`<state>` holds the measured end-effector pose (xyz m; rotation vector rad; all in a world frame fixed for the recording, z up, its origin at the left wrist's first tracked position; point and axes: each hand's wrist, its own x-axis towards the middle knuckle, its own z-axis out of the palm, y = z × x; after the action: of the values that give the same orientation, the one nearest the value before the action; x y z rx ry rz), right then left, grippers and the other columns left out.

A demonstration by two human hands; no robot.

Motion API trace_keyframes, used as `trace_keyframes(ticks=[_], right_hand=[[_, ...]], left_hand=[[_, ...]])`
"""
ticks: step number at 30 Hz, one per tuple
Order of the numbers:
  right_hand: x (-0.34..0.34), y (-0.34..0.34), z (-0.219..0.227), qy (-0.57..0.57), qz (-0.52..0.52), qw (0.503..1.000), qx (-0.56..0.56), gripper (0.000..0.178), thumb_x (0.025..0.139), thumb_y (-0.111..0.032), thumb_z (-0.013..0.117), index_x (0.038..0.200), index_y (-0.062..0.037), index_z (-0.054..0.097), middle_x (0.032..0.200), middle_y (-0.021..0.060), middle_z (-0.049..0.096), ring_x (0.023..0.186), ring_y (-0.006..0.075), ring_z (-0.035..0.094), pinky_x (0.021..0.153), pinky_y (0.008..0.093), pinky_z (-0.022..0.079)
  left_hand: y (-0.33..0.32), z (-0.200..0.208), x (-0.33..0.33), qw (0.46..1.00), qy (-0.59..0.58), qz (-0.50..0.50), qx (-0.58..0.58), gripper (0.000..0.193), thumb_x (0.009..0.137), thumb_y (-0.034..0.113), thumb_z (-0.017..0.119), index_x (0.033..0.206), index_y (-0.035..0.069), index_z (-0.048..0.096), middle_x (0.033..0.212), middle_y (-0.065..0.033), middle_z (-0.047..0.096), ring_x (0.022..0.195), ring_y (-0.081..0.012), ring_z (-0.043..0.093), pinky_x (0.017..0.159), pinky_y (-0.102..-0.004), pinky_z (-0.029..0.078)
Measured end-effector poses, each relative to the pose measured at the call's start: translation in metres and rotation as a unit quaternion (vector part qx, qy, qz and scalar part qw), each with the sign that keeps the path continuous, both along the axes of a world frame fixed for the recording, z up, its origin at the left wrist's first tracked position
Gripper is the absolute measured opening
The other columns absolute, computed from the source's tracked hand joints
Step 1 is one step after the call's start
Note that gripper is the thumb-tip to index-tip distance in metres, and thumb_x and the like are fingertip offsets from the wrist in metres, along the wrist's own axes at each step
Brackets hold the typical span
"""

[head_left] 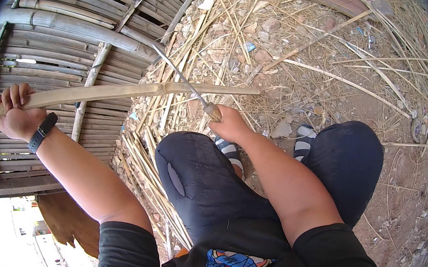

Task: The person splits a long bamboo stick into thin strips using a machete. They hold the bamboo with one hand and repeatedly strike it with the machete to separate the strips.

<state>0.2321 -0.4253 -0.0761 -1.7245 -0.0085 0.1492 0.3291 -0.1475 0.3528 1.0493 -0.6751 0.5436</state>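
My left hand [21, 114], with a dark watch on its wrist, is closed round the left end of a long split bamboo strip [117, 90]. The strip reaches across to the right and narrows toward its far tip. In my right hand [231, 125] is a knife [184, 80] with a wooden handle and a long, thin, slightly curved blade. The blade points up and to the left and crosses the strip near its narrow end. Whether the edge touches the strip or only passes over it, I cannot tell.
A bamboo slat wall [55, 66] with thicker poles stands at the left. My bent knees [351, 162] and sandalled feet [230, 154] are below my hands. Loose bamboo strips [159, 180], straw, stones and litter cover much of the dirt ground [403, 212].
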Motion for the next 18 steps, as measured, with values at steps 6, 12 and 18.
trace_keyframes(ticks=[6, 12, 18], right_hand=[[-0.002, 0.006, -0.048, 0.208, -0.146, 0.967, -0.033, 0.028, 0.078, -0.017, 0.069, 0.102, -0.0025, 0.066, 0.088, 0.0177, 0.07, 0.078, 0.0321, 0.068, 0.071, 0.0431, 0.054], [0.012, -0.02, 0.038, 0.235, -0.161, 0.948, 0.142, 0.017, 0.083, -0.01, 0.064, 0.094, 0.002, 0.059, 0.074, 0.0082, 0.061, 0.06, 0.0183, 0.059, 0.056, 0.0356, 0.048], [0.013, -0.095, 0.161, 0.079, -0.117, 0.985, 0.095, 0.02, 0.083, -0.007, 0.064, 0.1, -0.0019, 0.054, 0.068, 0.0007, 0.052, 0.052, 0.0083, 0.046, 0.046, 0.0256, 0.037]], left_hand=[[-0.027, -0.001, -0.023, 0.987, 0.008, 0.155, 0.026, 0.065, 0.099, 0.074, 0.023, 0.089, 0.013, 0.045, 0.062, 0.0024, 0.033, 0.049, -0.0123, 0.026, 0.046, -0.0259, 0.025], [-0.064, 0.016, -0.075, 0.98, -0.006, 0.199, 0.02, 0.07, 0.1, 0.073, 0.016, 0.084, 0.011, 0.043, 0.065, -0.0008, 0.035, 0.051, -0.0138, 0.024, 0.048, -0.0273, 0.025], [-0.01, 0.093, -0.138, 0.994, -0.085, 0.061, 0.016, 0.043, 0.095, 0.049, 0.038, 0.08, 0.009, 0.043, 0.066, -0.0037, 0.039, 0.052, -0.0146, 0.033, 0.052, -0.0287, 0.029]])
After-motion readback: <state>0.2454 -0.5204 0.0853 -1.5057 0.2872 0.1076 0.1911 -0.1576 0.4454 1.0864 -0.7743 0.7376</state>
